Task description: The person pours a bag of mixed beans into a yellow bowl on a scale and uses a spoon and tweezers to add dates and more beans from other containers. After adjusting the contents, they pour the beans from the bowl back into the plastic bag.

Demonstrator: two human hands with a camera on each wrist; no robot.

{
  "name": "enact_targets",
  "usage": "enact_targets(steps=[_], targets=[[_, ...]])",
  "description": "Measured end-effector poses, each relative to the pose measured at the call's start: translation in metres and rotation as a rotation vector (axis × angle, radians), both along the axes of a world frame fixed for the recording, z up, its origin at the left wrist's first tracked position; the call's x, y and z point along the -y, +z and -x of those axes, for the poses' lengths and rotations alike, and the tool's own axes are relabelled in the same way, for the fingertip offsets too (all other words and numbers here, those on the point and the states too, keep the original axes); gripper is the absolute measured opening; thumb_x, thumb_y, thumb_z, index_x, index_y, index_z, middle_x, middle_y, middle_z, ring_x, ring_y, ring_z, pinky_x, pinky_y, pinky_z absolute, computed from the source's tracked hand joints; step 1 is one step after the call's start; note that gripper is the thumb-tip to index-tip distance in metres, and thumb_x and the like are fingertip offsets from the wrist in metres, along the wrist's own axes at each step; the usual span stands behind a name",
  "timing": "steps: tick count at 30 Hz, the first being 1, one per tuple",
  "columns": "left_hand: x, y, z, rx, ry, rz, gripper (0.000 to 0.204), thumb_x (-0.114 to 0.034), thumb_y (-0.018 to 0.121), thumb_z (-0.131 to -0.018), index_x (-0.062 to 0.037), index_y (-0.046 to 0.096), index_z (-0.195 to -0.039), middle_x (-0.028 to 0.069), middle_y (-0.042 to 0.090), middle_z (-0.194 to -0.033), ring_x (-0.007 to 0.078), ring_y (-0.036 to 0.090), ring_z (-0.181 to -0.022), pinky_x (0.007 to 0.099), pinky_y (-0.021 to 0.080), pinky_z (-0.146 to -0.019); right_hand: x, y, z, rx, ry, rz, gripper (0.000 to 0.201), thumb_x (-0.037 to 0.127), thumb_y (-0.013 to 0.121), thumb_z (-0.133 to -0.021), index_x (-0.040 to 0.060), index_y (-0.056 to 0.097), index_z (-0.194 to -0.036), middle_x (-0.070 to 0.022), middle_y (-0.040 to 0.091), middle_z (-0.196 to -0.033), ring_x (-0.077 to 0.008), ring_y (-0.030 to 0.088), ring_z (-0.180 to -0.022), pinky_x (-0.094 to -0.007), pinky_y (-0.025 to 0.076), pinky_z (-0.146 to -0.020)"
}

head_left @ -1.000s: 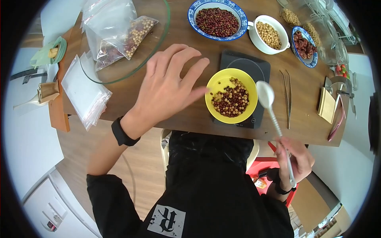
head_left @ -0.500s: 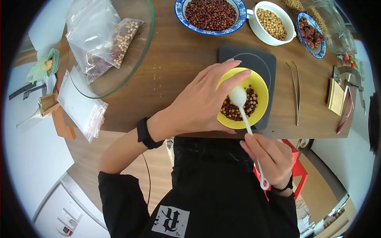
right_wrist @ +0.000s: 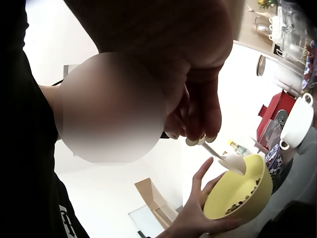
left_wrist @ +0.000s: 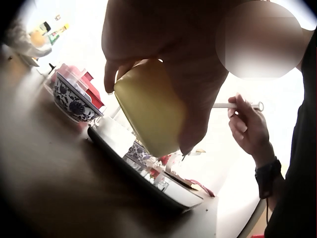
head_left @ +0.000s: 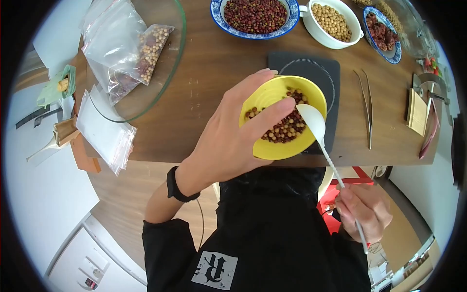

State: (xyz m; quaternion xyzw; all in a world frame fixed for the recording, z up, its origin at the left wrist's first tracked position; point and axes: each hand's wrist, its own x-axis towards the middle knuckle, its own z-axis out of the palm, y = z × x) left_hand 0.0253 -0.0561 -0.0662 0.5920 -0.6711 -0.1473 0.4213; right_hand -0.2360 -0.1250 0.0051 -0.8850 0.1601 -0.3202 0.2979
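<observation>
The yellow bowl [head_left: 262,146], holding mixed red and pale beans, is gripped by the left hand [head_left: 228,129], its thumb over the inside edge. In the left wrist view the bowl [left_wrist: 148,109] hangs above the black hotplate [left_wrist: 143,173], tilted. My right hand [head_left: 362,211] pinches the handle of a white spoon [head_left: 314,121], whose head is at the bowl's right rim. The right wrist view shows the spoon head [right_wrist: 234,162] over the bowl [right_wrist: 237,191], with the right hand [right_wrist: 198,94] on its handle.
Bowls of red beans [head_left: 255,17], pale beans [head_left: 332,23] and dark red pieces [head_left: 382,33] line the back. Tweezers [head_left: 367,109] lie right of the hotplate [head_left: 306,65]. At left are a glass dish [head_left: 168,87] with filled bags and a stack of plastic bags [head_left: 104,131].
My left hand has come to the bowl, gripped it, and lifted and tilted it off the hotplate. The spoon went into the bowl, then moved back right to its rim.
</observation>
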Motion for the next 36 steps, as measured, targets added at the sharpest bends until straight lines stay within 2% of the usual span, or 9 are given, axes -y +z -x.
enact_targets(steps=[3, 6, 8, 10, 14, 17, 20, 28, 36], targets=[[-0.005, 0.002, -0.001, -0.02, 0.05, 0.025, 0.071, -0.016, 0.091, -0.066, -0.019, 0.06, -0.13, 0.0189, 0.042, -0.144, 0.0394, 0.052, -0.125, 0.0442, 0.054, -0.099, -0.008, -0.004, 0.011, 0.003, -0.02, -0.086, 0.036, -0.002, 0.086, -0.07, -0.0041, 0.071, -0.103, -0.0134, 0.069, -0.086, -0.0205, 0.063, -0.056, -0.0262, 0.047, -0.046], [-0.008, 0.006, 0.001, -0.003, 0.106, 0.049, 0.07, -0.015, 0.091, -0.066, -0.0192, 0.061, -0.129, 0.0193, 0.043, -0.143, 0.04, 0.053, -0.125, 0.0441, 0.054, -0.098, -0.007, -0.004, 0.02, -0.057, -0.006, -0.188, 0.036, -0.002, 0.084, -0.075, -0.0029, 0.069, -0.108, -0.0148, 0.069, -0.091, -0.0214, 0.067, -0.07, -0.0283, 0.054, -0.058], [-0.011, 0.008, 0.004, -0.02, 0.107, 0.093, 0.068, -0.014, 0.09, -0.067, -0.0194, 0.061, -0.128, 0.0193, 0.044, -0.142, 0.0403, 0.054, -0.125, 0.0444, 0.054, -0.098, -0.009, -0.005, 0.023, -0.042, -0.007, -0.232, 0.034, -0.002, 0.083, -0.077, -0.0031, 0.069, -0.107, -0.0149, 0.069, -0.092, -0.0215, 0.067, -0.07, -0.0281, 0.054, -0.059], [-0.014, 0.009, 0.006, 0.137, 0.029, 0.166, 0.093, -0.017, 0.097, -0.061, -0.0198, 0.045, -0.138, 0.0235, 0.039, -0.149, 0.0416, 0.045, -0.133, 0.0455, 0.05, -0.103, -0.009, -0.005, 0.025, -0.027, -0.007, -0.274, 0.032, -0.002, 0.082, -0.078, -0.0033, 0.069, -0.107, -0.015, 0.069, -0.093, -0.0216, 0.067, -0.069, -0.0279, 0.054, -0.059], [-0.014, 0.014, 0.004, 0.25, 0.111, 0.121, 0.089, -0.015, 0.096, -0.062, -0.0194, 0.048, -0.136, 0.0235, 0.039, -0.149, 0.041, 0.047, -0.132, 0.0459, 0.053, -0.101, -0.008, -0.006, 0.026, -0.002, -0.003, -0.279, 0.029, -0.002, 0.08, -0.081, -0.0034, 0.068, -0.108, -0.0157, 0.068, -0.096, -0.0217, 0.068, -0.069, -0.027, 0.054, -0.058], [-0.014, 0.013, 0.009, 0.123, 0.12, 0.161, 0.09, -0.014, 0.096, -0.061, -0.0197, 0.048, -0.137, 0.0232, 0.039, -0.149, 0.0403, 0.046, -0.133, 0.0455, 0.051, -0.103, -0.008, -0.01, 0.025, -0.001, -0.02, -0.267, 0.029, -0.002, 0.079, -0.082, -0.0034, 0.068, -0.108, -0.0161, 0.068, -0.096, -0.0212, 0.067, -0.068, -0.0268, 0.053, -0.058], [-0.017, 0.023, 0.009, 0.209, 0.163, 0.053, 0.092, -0.013, 0.096, -0.061, -0.0192, 0.046, -0.138, 0.023, 0.039, -0.149, 0.0394, 0.045, -0.134, 0.0442, 0.05, -0.105, -0.011, -0.009, 0.019, -0.003, -0.053, -0.234, 0.027, -0.002, 0.079, -0.082, -0.0034, 0.068, -0.107, -0.016, 0.068, -0.095, -0.0206, 0.067, -0.066, -0.027, 0.053, -0.057], [-0.022, 0.031, 0.016, 0.169, 0.199, 0.063, 0.098, -0.013, 0.097, -0.058, -0.0144, 0.042, -0.14, 0.0234, 0.041, -0.148, 0.0377, 0.045, -0.133, 0.0432, 0.05, -0.103, -0.02, -0.013, 0.004, 0.064, -0.038, -0.171, 0.028, -0.003, 0.081, -0.078, -0.0059, 0.068, -0.103, -0.0168, 0.069, -0.084, -0.0195, 0.065, -0.06, -0.0265, 0.051, -0.048], [-0.025, 0.036, 0.017, 0.144, 0.235, 0.024, 0.104, -0.012, 0.098, -0.057, -0.0131, 0.038, -0.142, 0.0254, 0.041, -0.146, 0.0388, 0.05, -0.129, 0.0441, 0.052, -0.101, -0.017, -0.007, 0.011, 0.044, -0.041, -0.199, 0.026, -0.003, 0.081, -0.078, -0.0043, 0.07, -0.102, -0.0158, 0.069, -0.09, -0.0208, 0.067, -0.064, -0.0263, 0.051, -0.052]])
